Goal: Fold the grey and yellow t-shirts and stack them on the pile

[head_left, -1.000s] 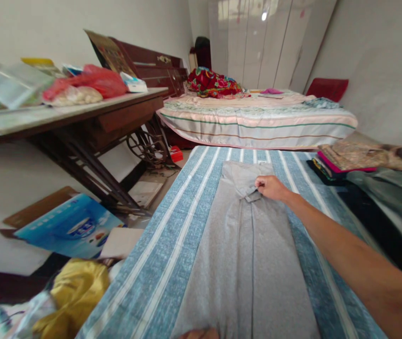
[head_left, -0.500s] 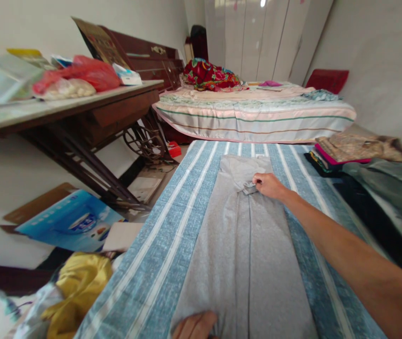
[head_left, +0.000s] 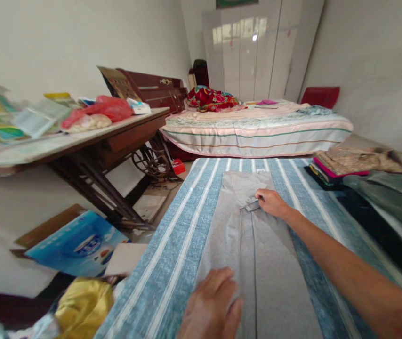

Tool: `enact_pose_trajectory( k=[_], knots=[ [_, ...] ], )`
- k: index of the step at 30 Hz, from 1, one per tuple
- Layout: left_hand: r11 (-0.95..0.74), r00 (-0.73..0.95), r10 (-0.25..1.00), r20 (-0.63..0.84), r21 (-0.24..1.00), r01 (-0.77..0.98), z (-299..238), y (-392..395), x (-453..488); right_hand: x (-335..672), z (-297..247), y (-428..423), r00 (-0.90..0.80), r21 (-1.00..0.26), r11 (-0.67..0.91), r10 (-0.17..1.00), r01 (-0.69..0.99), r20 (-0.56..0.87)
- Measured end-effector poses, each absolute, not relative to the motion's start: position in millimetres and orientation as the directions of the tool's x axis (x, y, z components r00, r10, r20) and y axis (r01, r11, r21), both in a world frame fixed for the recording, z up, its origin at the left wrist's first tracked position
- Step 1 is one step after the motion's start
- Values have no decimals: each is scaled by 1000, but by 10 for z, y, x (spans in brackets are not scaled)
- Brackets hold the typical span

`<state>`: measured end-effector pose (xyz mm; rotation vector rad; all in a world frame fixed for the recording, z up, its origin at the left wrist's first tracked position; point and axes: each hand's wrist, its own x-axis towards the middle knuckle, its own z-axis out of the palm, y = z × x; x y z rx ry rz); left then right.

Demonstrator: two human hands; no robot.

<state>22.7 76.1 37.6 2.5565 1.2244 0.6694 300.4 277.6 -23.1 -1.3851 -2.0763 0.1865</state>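
Observation:
A long grey garment [head_left: 275, 263] lies stretched out on the blue, white-striped bed cover [head_left: 172, 235], with a dark seam or fold line running lengthwise. Its exact kind I cannot tell. Near the garment's far end, my right hand [head_left: 270, 202] is closed, pinching a bunched bit of the grey cloth. My left hand [head_left: 213, 303] is over the near left part of the garment, palm down with the fingers extended and thumb apart. Whether it presses on the cloth is unclear.
Folded clothes [head_left: 359, 162] and a dark green garment [head_left: 388, 193] lie to the right. At left stand a sewing machine table [head_left: 116, 136] with bags on top, a blue box [head_left: 81, 245] and yellow cloth [head_left: 84, 306]. Beyond is another bed [head_left: 257, 136].
My left hand has come forward over the garment from the bottom edge, its fingers stretching out. My right hand keeps its pinch. The view has tilted up slightly.

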Motion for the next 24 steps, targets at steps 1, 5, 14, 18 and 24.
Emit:
enact_pose_trajectory(
  k=[1,5,14,18,24],
  knots=[
    [-595,545,803,241,362,718,420,960,345,2992,-225,2757,-257,-434,446,866,782,428],
    [-367,372,928,6,172,914,436,1635,785,2960,-189,2681,-294,-404,493,837,771,461],
    [-233,238,971,-26,112,966,256,2217,1176,2941,-344,2788,-289,-404,507,823,761,489],
    [-182,195,978,-72,151,972,228,2323,1193,2927,-390,2828,-268,-410,527,798,745,539],
    [-150,178,975,-134,199,969,194,2376,1136,2925,-385,2852,-246,-449,525,803,723,542]
  ],
)
